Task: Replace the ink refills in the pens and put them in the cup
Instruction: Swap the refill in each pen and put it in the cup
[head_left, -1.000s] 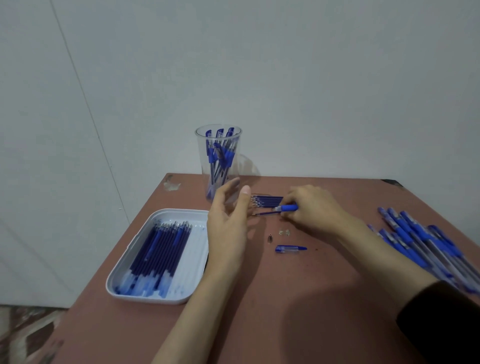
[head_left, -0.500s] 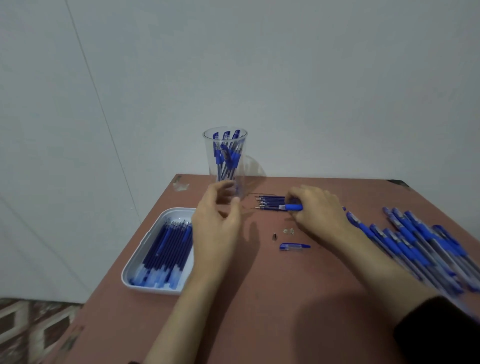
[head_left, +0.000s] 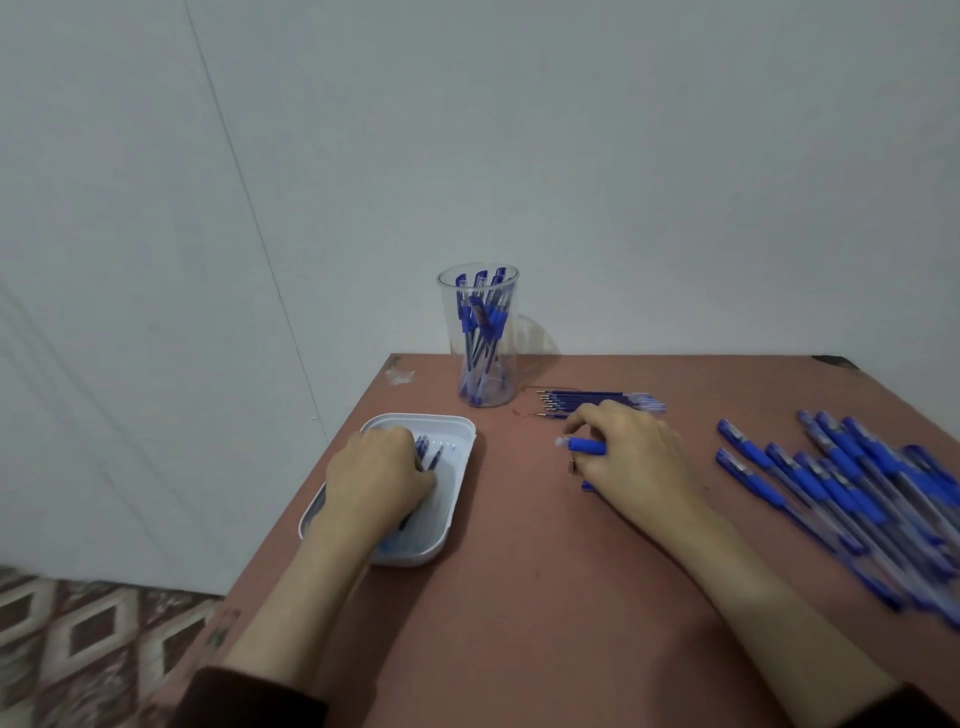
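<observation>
As the tray is reached into, left hand (head_left: 376, 478): the fingers are curled down among the refills (head_left: 428, 451) in the white tray (head_left: 452, 525). Whether one is pinched cannot be told, as the fingertips are hidden by the back of the hand.
Right hand (head_left: 628, 457): it is closed round an opened pen barrel (head_left: 587, 446) at its blue grip, and the barrel is held low over the table (head_left: 519, 597) with its end pointed left.
Cup (head_left: 445, 332): it is stood upright at the far edge with several pens inside, well apart from both hands.
Row of refills (head_left: 597, 401): these are laid just beyond the right hand and are judged to be the spent ones.
Loose parts: a small dark tip piece (head_left: 573, 465) and a bit of blue, likely the cap (head_left: 587, 487), are half covered by the right hand.
Waiting pens (head_left: 857, 483): these are heaped at the right side.
Risk, tray refills: two could be lifted together because they are packed side by side, and the extra one would be dropped.
Risk, mix-up: a spent refill could be taken for a new one, since the two kinds look alike.
Risk, loose parts: the tip piece could be swept away by the right palm, and the pen could not then be closed.
Risk, tray: it is set at the table's left edge and could be slid off by a hard press.
Risk, cup: being tall and narrow, it could be toppled by a careless reach.
</observation>
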